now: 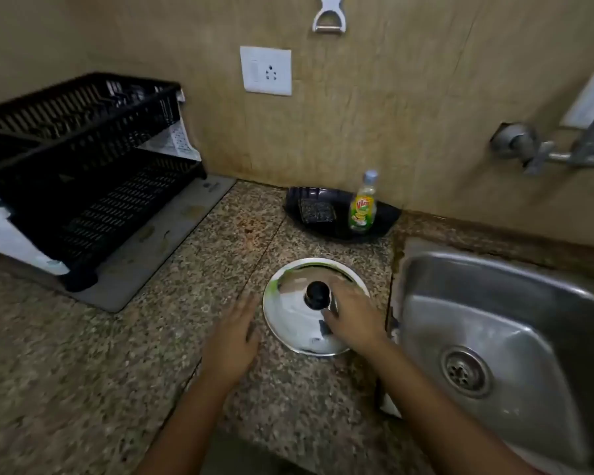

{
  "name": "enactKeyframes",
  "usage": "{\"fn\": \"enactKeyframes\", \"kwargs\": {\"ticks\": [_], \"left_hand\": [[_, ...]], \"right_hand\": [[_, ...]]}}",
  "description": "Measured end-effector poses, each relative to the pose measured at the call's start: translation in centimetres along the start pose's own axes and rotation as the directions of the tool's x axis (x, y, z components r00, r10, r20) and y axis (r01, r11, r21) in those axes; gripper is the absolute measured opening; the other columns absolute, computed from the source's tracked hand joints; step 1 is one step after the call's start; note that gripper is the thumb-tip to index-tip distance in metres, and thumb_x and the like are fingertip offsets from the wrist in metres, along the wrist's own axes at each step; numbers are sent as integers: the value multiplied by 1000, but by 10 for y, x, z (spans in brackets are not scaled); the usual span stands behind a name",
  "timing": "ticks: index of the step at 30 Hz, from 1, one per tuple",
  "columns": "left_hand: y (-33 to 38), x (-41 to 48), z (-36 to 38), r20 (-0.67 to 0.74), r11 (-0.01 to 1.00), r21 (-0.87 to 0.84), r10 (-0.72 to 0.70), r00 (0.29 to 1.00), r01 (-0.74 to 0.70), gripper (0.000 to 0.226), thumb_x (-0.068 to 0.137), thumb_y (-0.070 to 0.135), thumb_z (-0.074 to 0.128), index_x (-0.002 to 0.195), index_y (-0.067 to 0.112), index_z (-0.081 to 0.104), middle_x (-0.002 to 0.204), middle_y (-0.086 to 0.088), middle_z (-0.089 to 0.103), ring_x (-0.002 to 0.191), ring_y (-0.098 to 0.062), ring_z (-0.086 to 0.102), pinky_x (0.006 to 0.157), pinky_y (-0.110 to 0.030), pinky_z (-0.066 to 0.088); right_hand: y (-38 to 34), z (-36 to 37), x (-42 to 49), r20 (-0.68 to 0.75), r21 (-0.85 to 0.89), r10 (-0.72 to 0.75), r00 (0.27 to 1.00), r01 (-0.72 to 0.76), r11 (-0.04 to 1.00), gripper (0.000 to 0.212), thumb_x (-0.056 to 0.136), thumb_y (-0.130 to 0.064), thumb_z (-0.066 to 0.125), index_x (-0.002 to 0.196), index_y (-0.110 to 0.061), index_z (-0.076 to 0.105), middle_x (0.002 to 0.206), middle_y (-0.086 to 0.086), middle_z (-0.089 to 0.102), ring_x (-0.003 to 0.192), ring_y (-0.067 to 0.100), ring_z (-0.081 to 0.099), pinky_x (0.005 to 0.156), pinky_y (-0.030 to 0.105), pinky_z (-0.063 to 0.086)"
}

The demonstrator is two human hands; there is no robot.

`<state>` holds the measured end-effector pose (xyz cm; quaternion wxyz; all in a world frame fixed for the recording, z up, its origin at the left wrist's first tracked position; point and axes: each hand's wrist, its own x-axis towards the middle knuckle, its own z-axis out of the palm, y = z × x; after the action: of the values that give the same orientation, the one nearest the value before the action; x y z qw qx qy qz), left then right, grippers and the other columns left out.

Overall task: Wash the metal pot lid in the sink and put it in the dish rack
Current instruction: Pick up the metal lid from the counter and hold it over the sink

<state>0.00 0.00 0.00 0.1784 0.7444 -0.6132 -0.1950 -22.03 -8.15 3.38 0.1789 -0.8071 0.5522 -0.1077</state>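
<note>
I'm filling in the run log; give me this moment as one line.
stage: reaching | lid: flat on counter | right hand: by knob | left hand: open beside lid | sink: empty

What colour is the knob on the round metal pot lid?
Black. The knob shows best in the head view, beside the right hand.

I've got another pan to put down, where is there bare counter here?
Bare granite lies in front of the dish rack, left of the left hand. A smaller patch sits between the rack's mat and the soap tray. Between lid and sink it is crowded.
</note>
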Motion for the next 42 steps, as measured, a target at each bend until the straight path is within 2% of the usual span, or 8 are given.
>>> {"fn": "enactKeyframes", "kwargs": {"ticks": [5,11,17,20,23,27,35,42], "left_hand": [[-18,25,5,56,950,311,21,998,-37,57,97,49,22,151,32,10,160,11,3,147,-9,2,118,-41,5],[-27,29,9,-17,921,382,96,995,-82,57,95,53,24,149,34,21,159,10,17,145,-11,15,115,-40,12],[-24,36,3,-87,948,310,99,991,-68,44,93,40,44,136,30,48,144,5,45,130,-21,41,102,-43,36],[-16,46,-4,-183,996,-88,-5,983,-12,32,95,25,46,122,22,61,126,-1,62,112,-22,55,90,-37,47],[9,60,-18,-2,656,-733,-266,964,180,30,99,25,42,120,14,61,122,-8,64,111,-24,59,97,-42,46],[68,71,-25,449,183,-854,-213,868,487,40,99,41,35,110,17,65,104,-5,69,97,-20,63,80,-35,50],[196,63,17,562,132,-820,-3,827,557,35,97,34,41,99,11,67,75,-3,76,76,-20,68,78,-35,51],[313,34,69,570,-85,-817,37,821,571,39,100,32,33,101,6,62,98,-2,64,80,-24,65,69,-34,48]], "right_hand": [[-16,17,22,88,-107,-6,996,15,994,57,94,-31,48,147,-31,28,155,-1,31,135,27,35,107,47,36],[-24,19,37,65,-57,46,997,-42,998,45,89,-13,58,131,-27,51,135,1,47,117,30,42,91,42,46],[-35,10,34,-49,-19,-33,998,32,999,37,89,-11,56,125,-19,56,125,7,51,113,28,41,87,34,39],[-42,-8,33,-122,-7,-77,990,77,997,38,90,-10,56,127,-20,57,124,5,52,112,27,42,89,31,37],[-40,-25,27,-132,57,-56,990,64,996,41,88,-13,61,127,-23,58,126,3,53,113,26,43,87,27,32],[-22,-44,7,-162,130,28,986,-7,991,44,83,-13,66,124,-24,60,125,3,56,114,27,47,98,38,38],[72,-89,-47,-257,175,202,945,-160,971,48,79,-11,67,124,-26,61,126,0,57,117,28,49,102,39,37],[165,-143,-93,-290,150,198,936,-160,976,48,80,-13,67,126,-27,61,128,-2,57,119,26,48,103,39,37]]}}
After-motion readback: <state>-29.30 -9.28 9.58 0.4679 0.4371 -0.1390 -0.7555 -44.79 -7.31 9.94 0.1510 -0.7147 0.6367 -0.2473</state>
